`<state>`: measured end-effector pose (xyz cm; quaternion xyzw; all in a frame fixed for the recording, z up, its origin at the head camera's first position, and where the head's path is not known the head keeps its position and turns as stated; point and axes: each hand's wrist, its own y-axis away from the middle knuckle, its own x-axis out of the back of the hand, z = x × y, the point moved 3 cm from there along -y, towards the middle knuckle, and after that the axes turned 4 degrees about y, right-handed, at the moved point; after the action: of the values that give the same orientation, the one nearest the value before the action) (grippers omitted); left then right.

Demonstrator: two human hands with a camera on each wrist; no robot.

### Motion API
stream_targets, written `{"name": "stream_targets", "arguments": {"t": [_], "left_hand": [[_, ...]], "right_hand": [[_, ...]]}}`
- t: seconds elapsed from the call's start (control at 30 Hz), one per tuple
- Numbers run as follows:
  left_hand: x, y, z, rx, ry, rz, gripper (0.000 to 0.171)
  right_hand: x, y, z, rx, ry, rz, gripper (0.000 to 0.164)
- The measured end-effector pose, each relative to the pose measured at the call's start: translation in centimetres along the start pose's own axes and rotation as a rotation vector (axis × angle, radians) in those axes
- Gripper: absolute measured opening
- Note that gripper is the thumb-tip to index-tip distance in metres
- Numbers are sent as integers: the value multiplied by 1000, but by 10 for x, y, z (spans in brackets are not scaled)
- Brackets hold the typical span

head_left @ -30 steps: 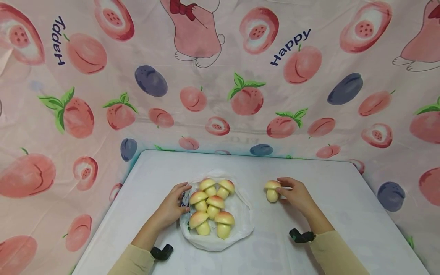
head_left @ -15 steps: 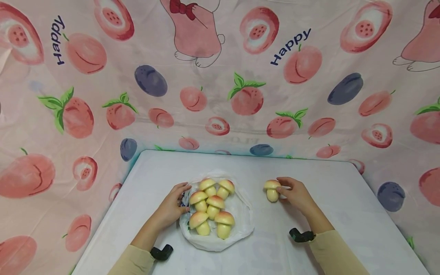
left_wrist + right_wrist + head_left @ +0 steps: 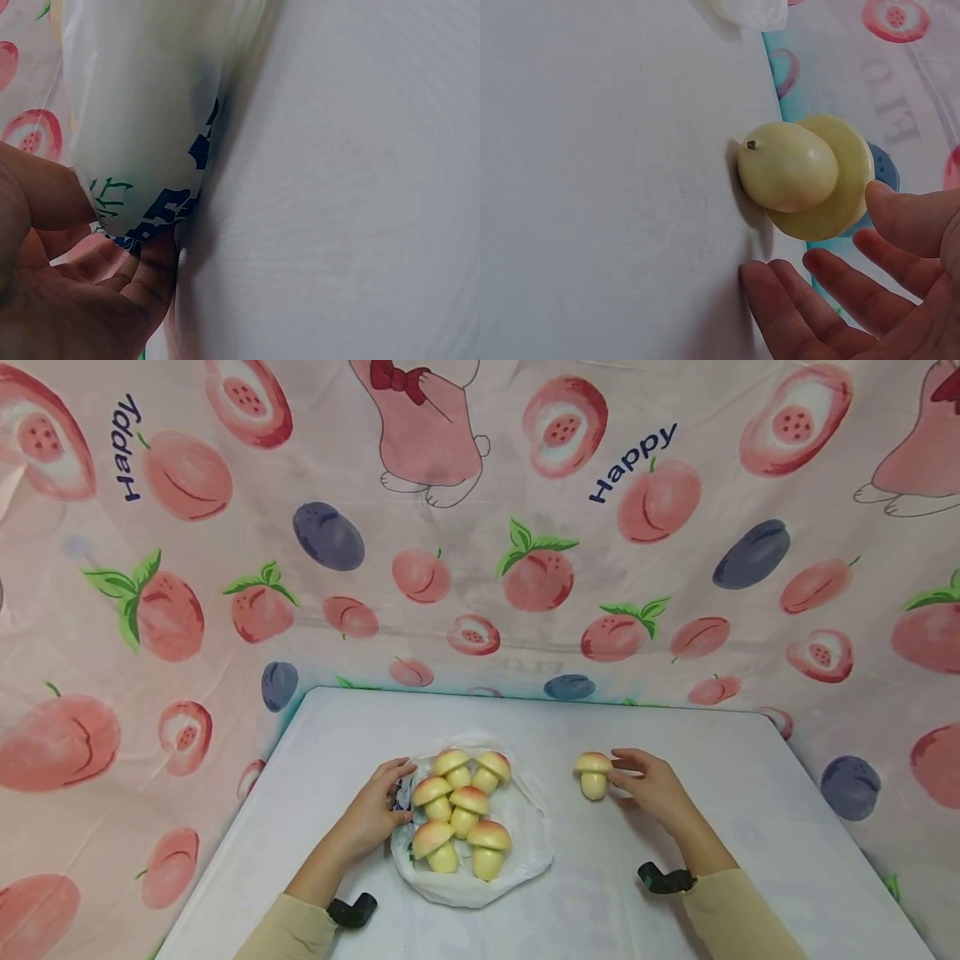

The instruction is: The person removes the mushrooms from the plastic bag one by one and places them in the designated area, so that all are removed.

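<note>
The left hand (image 3: 371, 806) holds the left edge of a thin white plastic bag (image 3: 527, 827), which sits with its round mouth spread wide on a white surface (image 3: 735, 760). In the left wrist view its thumb and fingers curl about the edge of the bag, just beside dark blue and green printing (image 3: 161, 214) (only parts of the characters show).

Inside the bag lie six glossy, pale yellow mushroom-shaped pieces (image 3: 469, 802), their rounded caps blushed with orange-pink. They are grouped towards the left and middle of the bag, two at the far side, two in the centre and two at the near side.

A seventh, single yellow mushroom-shaped piece (image 3: 593, 775) rests on the surface to the right of the bag, well apart from it. Its stem is turned towards the person, and a small dark nub (image 3: 751, 145) marks the stem's end.

The right hand (image 3: 651, 783) is just beside this piece, on its right, with fingers extended and parted and nothing gripped; whether the thumb tip touches the cap is hard to tell.

Beige sleeves (image 3: 738, 914) cover the forearms, and a pink cloth backdrop (image 3: 450, 543) printed with fruit hangs behind.
</note>
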<state>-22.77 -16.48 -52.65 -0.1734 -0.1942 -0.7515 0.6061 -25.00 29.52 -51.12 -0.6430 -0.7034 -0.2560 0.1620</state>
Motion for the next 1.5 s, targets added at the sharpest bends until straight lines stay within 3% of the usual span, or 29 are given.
{"name": "stream_targets", "arguments": {"t": [0.3,0.77,1.5], "left_hand": [[1,0,1,-9,5,-4,78],[0,0,-1,-17,4,-5,78],[0,1,2,-14,3,-2,77]], "right_hand": [[6,5,4,-32,15,12,58],[14,21,-9,-59,34,38,59],[5,36,-44,38,3,28,54]]}}
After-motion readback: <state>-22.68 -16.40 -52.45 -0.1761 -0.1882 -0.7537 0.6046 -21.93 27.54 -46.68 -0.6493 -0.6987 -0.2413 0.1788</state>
